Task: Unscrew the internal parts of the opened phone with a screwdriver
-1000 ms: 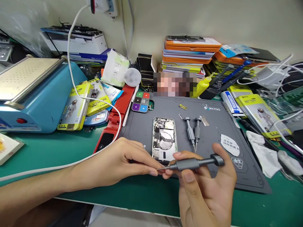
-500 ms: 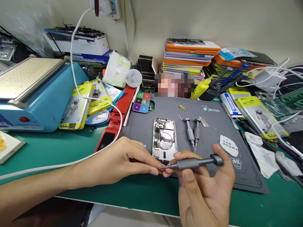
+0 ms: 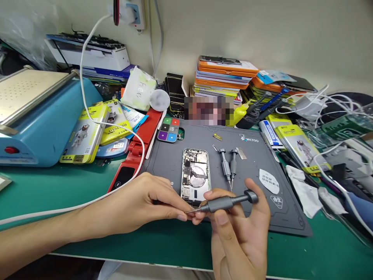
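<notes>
A grey precision screwdriver [image 3: 223, 203] is held in front of the mat, its tip pointing left. My right hand [image 3: 243, 233] is closed round its handle, the index fingertip near the round end cap. At the tip, the thumb and fingers of my left hand [image 3: 157, 202] are pinched together on the thin shaft; any small part between them is hidden. Just beyond the hands lies an opened phone [image 3: 196, 175], its inner parts and a round coil showing. Two more grey screwdrivers [image 3: 225, 165] rest on the mat to the phone's right.
The dark work mat [image 3: 250, 163] carries a colour-marked tray [image 3: 168, 130], a small yellow piece [image 3: 217, 137] and a white sticker [image 3: 268, 181]. A white cable [image 3: 113, 193] crosses the left side near my forearm. A blue machine [image 3: 55, 124] and battery packs [image 3: 86, 134] stand left.
The camera view has turned slightly right, so the scene sits further left. Both hands keep the same grip, with the screwdriver at much the same angle.
</notes>
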`<state>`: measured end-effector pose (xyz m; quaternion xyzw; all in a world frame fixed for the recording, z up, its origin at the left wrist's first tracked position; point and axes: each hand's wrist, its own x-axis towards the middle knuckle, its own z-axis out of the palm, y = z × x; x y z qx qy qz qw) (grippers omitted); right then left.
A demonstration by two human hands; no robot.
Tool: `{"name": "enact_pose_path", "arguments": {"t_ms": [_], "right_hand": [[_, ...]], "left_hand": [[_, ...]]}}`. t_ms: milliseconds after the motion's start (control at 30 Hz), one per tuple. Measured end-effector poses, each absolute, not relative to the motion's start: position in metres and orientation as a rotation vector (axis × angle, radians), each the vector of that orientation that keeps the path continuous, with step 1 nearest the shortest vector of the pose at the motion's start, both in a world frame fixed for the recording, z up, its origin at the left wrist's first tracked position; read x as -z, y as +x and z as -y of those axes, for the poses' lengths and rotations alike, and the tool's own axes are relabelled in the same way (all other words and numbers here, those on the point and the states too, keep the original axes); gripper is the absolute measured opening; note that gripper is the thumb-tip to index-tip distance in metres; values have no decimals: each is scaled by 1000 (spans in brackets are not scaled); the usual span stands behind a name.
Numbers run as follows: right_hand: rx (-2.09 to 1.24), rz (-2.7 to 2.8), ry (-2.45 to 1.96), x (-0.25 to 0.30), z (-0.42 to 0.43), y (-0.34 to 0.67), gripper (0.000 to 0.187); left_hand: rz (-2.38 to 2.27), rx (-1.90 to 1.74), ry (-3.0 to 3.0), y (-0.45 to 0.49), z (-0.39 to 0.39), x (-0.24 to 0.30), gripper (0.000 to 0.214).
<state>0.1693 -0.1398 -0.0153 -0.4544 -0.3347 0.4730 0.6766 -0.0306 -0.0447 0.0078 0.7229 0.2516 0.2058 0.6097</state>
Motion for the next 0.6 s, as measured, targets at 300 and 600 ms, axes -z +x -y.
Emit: {"name": "enact_pose_path", "arguments": {"t_ms": [300, 600], "right_hand": [[-1201, 677, -971, 13, 138, 174, 51], [-945, 686, -1070, 6, 137, 186, 44]], "left_hand": [[-509, -433, 1709, -30, 43, -7, 22], [-805, -339, 1560, -29, 46, -12, 33]]}}
